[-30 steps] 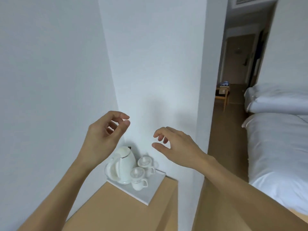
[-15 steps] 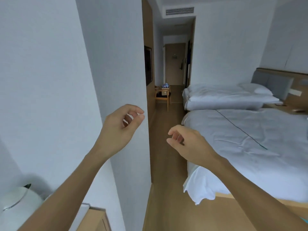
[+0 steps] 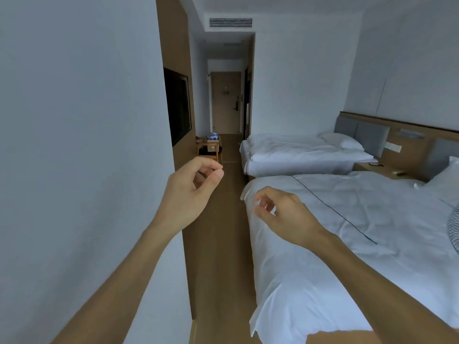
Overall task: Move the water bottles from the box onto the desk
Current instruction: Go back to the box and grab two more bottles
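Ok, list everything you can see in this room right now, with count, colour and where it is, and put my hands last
Beds: two, white bedding, along the right side; the near one fills the lower right, the far one lies beyond it.
Pillow: one, white, at the head of the far bed.
Headboard: grey padded panels on wood, right wall.
Screen: one, black, on the wooden wall panel at left.
Wooden rack: one, light wood, far down the aisle on the left, with a box on top showing something blue; too small to tell what.
Door: one, tan, end of the corridor.
Ceiling vent: one, white, above the corridor.
Floor: brown wood.
Left hand: empty, fingers curled.
Right hand: empty, fingers curled.
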A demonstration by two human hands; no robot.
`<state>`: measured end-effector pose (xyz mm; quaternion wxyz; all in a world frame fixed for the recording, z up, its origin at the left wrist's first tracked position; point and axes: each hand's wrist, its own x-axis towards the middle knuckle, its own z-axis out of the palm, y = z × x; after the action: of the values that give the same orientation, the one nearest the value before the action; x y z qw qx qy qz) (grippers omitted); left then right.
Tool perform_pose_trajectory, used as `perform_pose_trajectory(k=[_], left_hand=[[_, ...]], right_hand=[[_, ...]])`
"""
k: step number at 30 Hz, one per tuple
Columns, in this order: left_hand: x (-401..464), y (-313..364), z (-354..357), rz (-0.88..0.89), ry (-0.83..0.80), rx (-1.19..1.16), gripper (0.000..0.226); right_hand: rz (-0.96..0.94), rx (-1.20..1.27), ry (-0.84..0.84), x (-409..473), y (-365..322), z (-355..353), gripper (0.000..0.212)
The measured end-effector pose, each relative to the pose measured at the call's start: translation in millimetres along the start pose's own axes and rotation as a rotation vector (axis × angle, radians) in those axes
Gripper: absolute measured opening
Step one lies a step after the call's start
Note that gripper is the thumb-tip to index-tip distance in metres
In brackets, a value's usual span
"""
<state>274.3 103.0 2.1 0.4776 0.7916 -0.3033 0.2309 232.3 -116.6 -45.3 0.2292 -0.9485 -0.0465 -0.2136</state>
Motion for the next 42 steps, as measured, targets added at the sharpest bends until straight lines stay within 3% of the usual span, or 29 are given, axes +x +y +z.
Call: perform_pose_trajectory(k=[11, 25, 36, 42], left_hand=[[154, -131, 86, -0.034, -0.059, 0.060, 0.014], [397, -302, 200, -0.061, -0.040, 0.121, 0.015], [566, -494, 273, -0.133, -0.017, 0.102, 0.016], [693, -589, 307, -0.112, -0.053, 0.128, 0.019]], right_hand=[[0.014, 0.012, 0.005, 168, 112, 63, 0.019], [-0.064, 0.068, -0.080, 466, 268, 141, 0.028], [-0.115, 0.030, -0.133, 688, 371, 247, 0.029], [-0.048, 0.007, -0.159, 826, 420, 290, 0.027]])
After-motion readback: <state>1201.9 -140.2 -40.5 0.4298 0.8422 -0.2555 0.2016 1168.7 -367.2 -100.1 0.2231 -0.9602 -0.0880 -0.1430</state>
